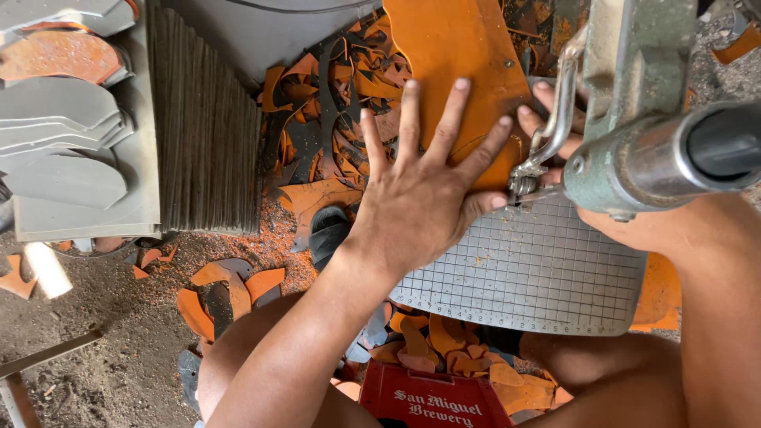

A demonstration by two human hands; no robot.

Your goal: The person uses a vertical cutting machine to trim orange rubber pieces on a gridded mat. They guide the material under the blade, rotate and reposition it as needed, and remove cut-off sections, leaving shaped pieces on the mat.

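Nearest to us, below our forearms, a red crate [432, 400] sat between our knees with orange offcuts [444, 345] heaped along its top edge. Just beyond those scraps lay the grey gridded table [539, 277] of the cutting machine, reaching up under both our hands.

Our left hand [424, 194] lay flat with its fingers spread wide, pressing down on the near end of the orange sheet [456, 59]. It gripped nothing; it only held the sheet flat by its palm and fingertips. The sheet ran away from us, its long axis pointing straight ahead from the left hand, so the bulk of it lay beyond our fingers and only its near edge sat under them.

Our right hand [555, 131] was mostly hidden behind the green machine arm [634, 87] and its metal guard. A few fingertips showed resting on the sheet's right edge, just beside the blade point [523, 184]; we could not tell whether that hand was flat or pinching. The blade stood between our two hands, touching the sheet's near right corner, and the left thumb was close to it. The left hand was the nearer to the sheet's middle.

To the left of our left hand, well apart, stood a stack of grey cut soles [206, 119], with more orange and dark trimmings [333, 119] piled between it and the sheet.
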